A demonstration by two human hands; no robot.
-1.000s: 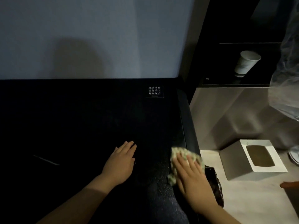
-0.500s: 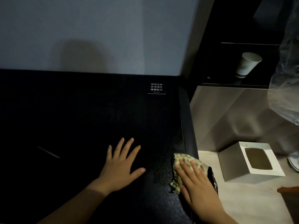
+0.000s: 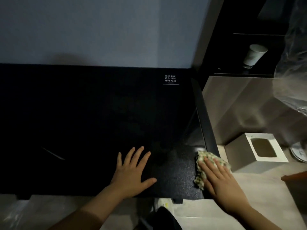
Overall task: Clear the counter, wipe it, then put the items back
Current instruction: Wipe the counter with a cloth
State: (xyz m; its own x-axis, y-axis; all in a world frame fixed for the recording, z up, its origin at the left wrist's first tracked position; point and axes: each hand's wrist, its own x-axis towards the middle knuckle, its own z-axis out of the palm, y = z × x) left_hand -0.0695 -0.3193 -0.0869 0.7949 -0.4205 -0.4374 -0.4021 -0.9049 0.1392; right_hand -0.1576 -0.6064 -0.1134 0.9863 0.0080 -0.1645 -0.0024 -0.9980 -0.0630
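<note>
Black and faintly speckled, the counter (image 3: 83, 122) fills the left and centre of the frame. Its far edge meets a grey-blue wall (image 3: 99, 30), and its near edge runs straight across the lower part of the picture. The wide dark top to the left and centre carries only a thin pale streak (image 3: 53, 153) at lower left.

Just left of lower centre, the left hand (image 3: 131, 173) lies flat on the counter near the front edge, palm down, fingers straight and spread, grasping nothing. Bare counter separates it from the right hand.

At upper right of the counter, near the back edge, a small label (image 3: 170, 79) of white characters is too small to read. A rounded dark rim (image 3: 206, 122) forms the counter's right edge.

At the near right corner, a crumpled green-and-white checked cloth (image 3: 209, 156) sits against that rim. The right hand (image 3: 221, 181) presses it down with straight, flat fingers, not clenched around it.

Right of the rim, a lower pale surface (image 3: 249, 188) holds a grey tissue box (image 3: 259, 151) with a white top, near the cloth but apart from it. Above, in a dark shelf (image 3: 240, 74) at upper right, a white paper cup (image 3: 255, 55) stands tilted. Clear plastic sheeting (image 3: 292, 80) hangs along the right edge of the frame.
</note>
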